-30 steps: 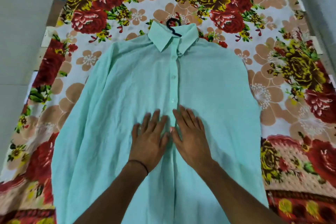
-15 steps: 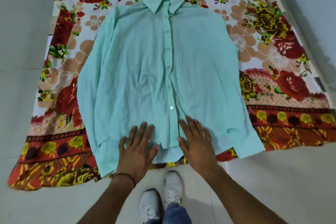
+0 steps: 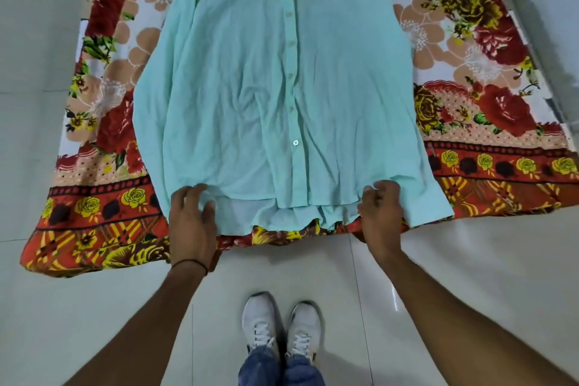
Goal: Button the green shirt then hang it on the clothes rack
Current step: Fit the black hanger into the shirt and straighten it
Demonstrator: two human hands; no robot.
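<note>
The green shirt [image 3: 250,88] is thin, matt woven cloth, lightly creased, faintly sheer near the hem, with small glossy plastic-looking buttons [image 3: 294,143] down its placket. Beneath it lies a floral sheet [image 3: 488,78] of matt printed cloth, rumpled along its near edge. The floor [image 3: 470,260] is smooth, glossy pale tile that reflects light. The near white shoes [image 3: 282,326] look like matt mesh-and-synthetic fabric.

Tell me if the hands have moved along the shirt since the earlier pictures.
Yes. Left hand and right hand went from beside the placket outward to the hem corners of the shirt.
</note>
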